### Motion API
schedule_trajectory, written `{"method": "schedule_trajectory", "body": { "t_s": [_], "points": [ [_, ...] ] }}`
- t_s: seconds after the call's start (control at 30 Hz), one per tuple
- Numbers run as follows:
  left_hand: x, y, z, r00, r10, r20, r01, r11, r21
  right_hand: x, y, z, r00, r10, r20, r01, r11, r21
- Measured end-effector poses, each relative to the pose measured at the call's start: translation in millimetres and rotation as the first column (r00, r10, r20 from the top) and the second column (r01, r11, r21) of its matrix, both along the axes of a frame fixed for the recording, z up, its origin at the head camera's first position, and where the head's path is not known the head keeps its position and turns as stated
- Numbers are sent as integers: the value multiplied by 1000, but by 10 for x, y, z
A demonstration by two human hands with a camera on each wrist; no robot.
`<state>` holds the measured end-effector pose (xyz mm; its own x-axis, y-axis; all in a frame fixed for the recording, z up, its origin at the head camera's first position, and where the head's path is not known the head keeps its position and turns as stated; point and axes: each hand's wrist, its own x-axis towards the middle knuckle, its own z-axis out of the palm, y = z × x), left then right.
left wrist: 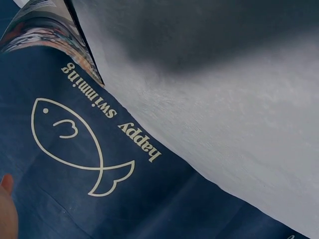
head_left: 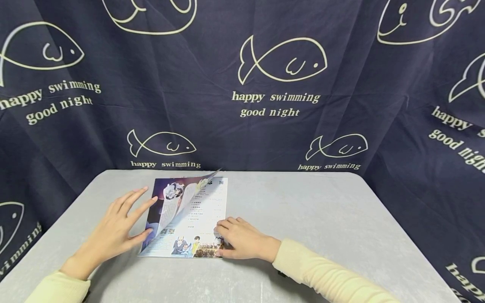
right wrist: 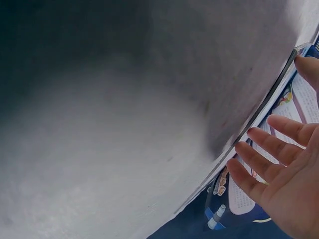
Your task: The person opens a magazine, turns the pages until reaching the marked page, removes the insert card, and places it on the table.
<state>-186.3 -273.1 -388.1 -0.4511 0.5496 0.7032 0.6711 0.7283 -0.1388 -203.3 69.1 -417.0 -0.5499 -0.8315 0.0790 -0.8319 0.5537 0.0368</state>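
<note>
A thin magazine (head_left: 206, 227) lies on the table, with a printed list and cartoon figures on its white page. Over its left part a dark purple cover or leaf (head_left: 176, 198) stands half raised, its far corner curling up to the right. My left hand (head_left: 115, 225) hovers at the left edge with fingers spread, thumb and fingertips beside the raised leaf. My right hand (head_left: 246, 237) rests on the lower right edge of the magazine. In the right wrist view its fingers (right wrist: 264, 142) extend over the edge, gripping nothing.
A grey table (head_left: 303, 210) carries the magazine near its left-middle part. Dark blue cloth (head_left: 284, 139) with fish drawings and lettering hangs behind and along both sides of the table.
</note>
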Motion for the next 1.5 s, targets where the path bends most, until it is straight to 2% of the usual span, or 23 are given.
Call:
{"method": "schedule_trajectory", "body": {
  "t_s": [0.13,0.33,0.73,1.1,1.33,1.5],
  "points": [
    [7,-27,-12,999,39,-12,-40,999,-3,-1,-3,-6,1000,4,-8,-4,1000,6],
    [12,-65,-21,997,67,-25,-68,997,-27,0,-4,-4,1000,11,-21,-11,1000,6],
    [12,-96,-13,997,58,-44,-63,993,-104,8,-6,6,1000,17,-20,-17,1000,1],
    [40,-156,7,989,144,43,-131,967,-219,1,-19,4,999,25,-26,-25,1000,-2],
    [34,-162,16,993,122,9,-117,972,-203,14,-35,40,999,23,-25,-23,1000,-1],
    [37,-163,0,989,148,13,-142,969,-203,14,-41,54,999,20,-25,-20,1000,7]
  ]
}}
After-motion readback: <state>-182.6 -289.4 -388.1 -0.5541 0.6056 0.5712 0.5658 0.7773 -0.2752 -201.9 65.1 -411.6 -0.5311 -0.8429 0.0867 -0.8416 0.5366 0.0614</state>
